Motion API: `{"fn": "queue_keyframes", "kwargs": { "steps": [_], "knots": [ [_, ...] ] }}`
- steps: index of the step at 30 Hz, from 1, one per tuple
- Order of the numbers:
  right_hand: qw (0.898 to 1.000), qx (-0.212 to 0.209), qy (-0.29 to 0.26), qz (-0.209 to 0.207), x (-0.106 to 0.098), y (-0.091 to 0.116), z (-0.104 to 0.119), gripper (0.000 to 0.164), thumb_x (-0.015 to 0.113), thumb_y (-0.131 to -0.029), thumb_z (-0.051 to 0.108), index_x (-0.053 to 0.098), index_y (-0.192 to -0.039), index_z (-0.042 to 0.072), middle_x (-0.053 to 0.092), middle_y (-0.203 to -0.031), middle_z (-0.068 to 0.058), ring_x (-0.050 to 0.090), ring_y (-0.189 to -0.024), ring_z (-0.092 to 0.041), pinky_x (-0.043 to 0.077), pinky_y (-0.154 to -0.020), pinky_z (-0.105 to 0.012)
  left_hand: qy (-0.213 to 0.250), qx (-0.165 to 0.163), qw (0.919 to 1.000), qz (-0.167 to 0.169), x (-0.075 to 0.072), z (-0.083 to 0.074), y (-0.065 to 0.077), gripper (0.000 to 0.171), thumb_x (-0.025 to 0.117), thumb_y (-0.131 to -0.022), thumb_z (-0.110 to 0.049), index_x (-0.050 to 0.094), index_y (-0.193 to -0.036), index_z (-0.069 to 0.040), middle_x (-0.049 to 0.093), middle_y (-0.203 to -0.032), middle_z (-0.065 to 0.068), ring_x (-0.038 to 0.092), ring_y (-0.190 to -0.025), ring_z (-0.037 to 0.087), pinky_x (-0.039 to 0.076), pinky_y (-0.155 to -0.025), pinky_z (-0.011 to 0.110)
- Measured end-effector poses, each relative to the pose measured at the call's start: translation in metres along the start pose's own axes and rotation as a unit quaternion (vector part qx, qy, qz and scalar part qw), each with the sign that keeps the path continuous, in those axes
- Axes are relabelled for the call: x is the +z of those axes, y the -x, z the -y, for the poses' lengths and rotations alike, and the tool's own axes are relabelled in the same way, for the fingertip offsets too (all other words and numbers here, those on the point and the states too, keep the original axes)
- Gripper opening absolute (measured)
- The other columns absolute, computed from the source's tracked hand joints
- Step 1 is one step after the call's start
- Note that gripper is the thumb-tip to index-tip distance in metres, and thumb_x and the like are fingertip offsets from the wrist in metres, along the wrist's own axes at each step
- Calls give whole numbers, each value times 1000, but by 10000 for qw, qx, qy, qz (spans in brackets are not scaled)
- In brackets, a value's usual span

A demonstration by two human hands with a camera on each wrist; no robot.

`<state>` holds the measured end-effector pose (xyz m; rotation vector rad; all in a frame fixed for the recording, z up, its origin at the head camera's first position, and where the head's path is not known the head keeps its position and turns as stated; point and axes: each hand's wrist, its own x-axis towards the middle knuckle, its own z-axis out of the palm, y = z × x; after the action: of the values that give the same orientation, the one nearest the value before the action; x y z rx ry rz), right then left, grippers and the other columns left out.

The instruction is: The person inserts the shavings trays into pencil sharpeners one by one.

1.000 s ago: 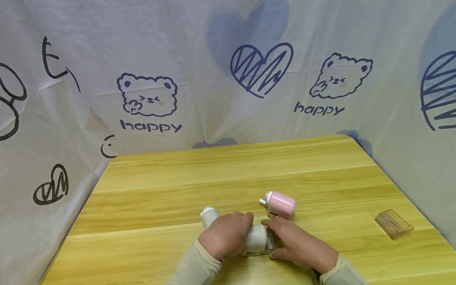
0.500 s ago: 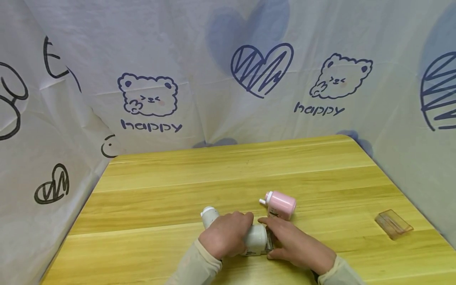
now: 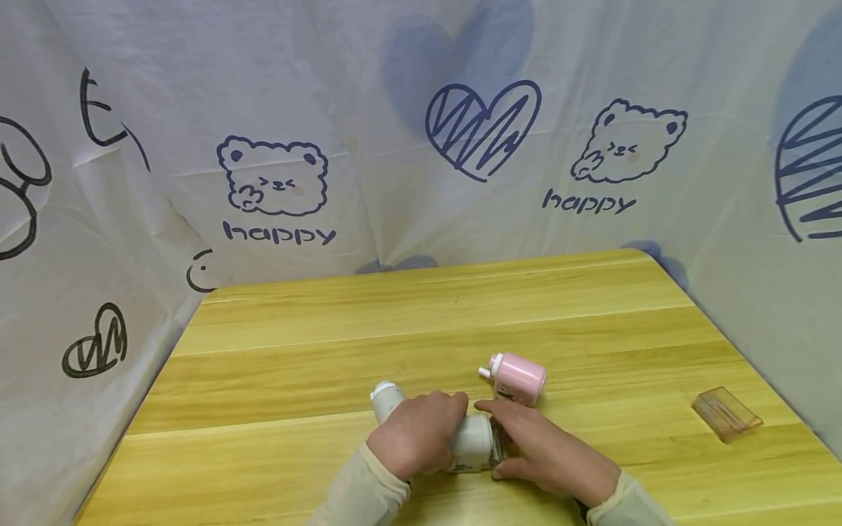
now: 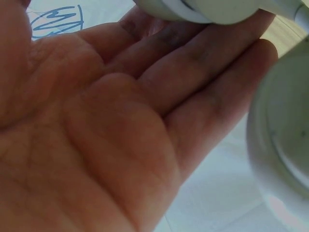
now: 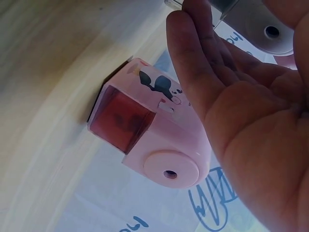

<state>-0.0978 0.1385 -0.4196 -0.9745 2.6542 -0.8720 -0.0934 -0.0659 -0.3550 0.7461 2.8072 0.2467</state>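
Note:
My left hand (image 3: 421, 431) grips a white pencil sharpener (image 3: 472, 442) lying on the table. At its right end, my right hand (image 3: 555, 449) holds a clear shavings drawer (image 3: 496, 447) between thumb and fingers, most of it tucked in or covered by the hand. The sharpener's round pencil hole shows on its white face (image 5: 277, 31) in the right wrist view. Just beyond my right fingers lies a pink pencil sharpener (image 3: 520, 378), with a reddish window (image 5: 123, 121) in its side. A second pale sharpener (image 3: 387, 398) with a white end pokes out behind my left hand.
A loose see-through orange-brown drawer (image 3: 726, 414) lies on the right of the wooden table (image 3: 296, 336). White cloth (image 3: 395, 183) with printed hearts and bears hangs round the back and sides.
The right hand has shifted slightly left, bringing the clear drawer closer against the white sharpener, so less of it shows. The left hand keeps its grip in place.

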Motion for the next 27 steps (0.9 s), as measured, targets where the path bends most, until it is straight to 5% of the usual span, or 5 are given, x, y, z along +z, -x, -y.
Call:
{"fn": "queue_keyframes", "kwargs": {
  "steps": [27],
  "knots": [
    [9999, -53, 104, -125, 2, -1, 0, 80, 83, -69, 20, 43, -137, 2, 51, -134, -8, 51, -117, -23, 42, -97, -41, -56, -12, 10000, -42, 2, 0, -1, 50, 86, -57, -12, 54, -96, -14, 58, -81, 0, 53, -66, 14, 45, -57, 32]
  ]
}}
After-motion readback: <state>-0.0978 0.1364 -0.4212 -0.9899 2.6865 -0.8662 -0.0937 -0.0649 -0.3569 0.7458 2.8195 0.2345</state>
